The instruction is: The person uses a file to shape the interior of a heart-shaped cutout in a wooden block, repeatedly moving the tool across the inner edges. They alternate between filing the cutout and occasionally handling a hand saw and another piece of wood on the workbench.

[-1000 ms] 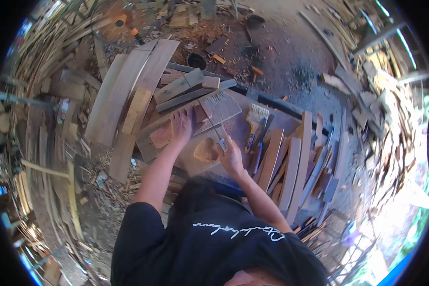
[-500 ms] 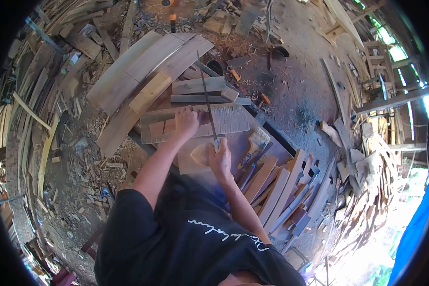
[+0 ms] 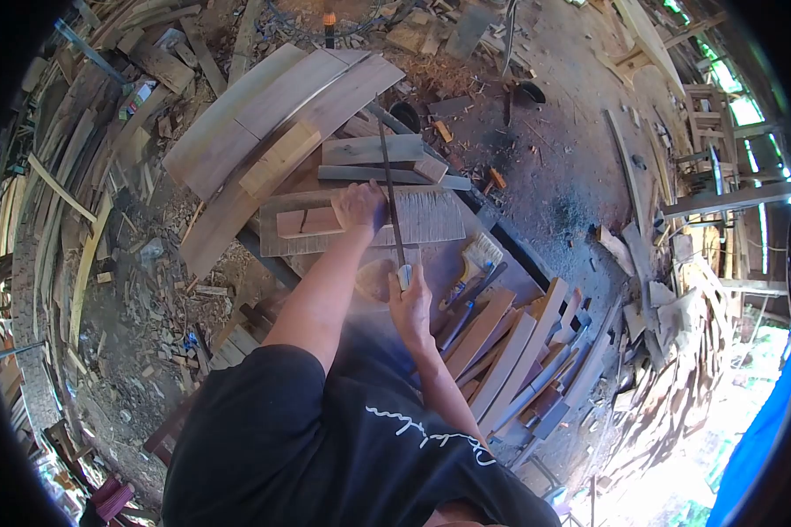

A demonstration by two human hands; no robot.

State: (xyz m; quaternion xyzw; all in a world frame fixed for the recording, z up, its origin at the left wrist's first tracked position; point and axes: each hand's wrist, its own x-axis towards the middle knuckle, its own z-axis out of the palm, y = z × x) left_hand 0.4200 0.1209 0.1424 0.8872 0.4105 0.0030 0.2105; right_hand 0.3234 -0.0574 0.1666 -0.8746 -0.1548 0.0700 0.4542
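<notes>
My right hand [image 3: 411, 303] is closed round the pale handle of a handsaw [image 3: 388, 176]. Its long, thin, dark blade points away from me across a pale board [image 3: 426, 215] scored with many cuts. On that board lies a reddish wooden block [image 3: 303, 223] with a dark mark on it. My left hand [image 3: 359, 206] presses down on the block's right part, fingers bent over it, right beside the blade. The hand hides that end of the block, so I cannot tell whether the teeth touch wood.
A brush [image 3: 482, 252] and slim tools lie right of the scored board. Cut wood strips [image 3: 505, 360] are stacked nearer me. Wide planks [image 3: 264, 119] lean at the far left, with a grey offcut [image 3: 373, 149] beyond the board. Scraps litter the ground.
My left hand has moved right and slightly away from me along the block, up against the blade. My right hand still holds the saw, and the whole view has shifted slightly.
</notes>
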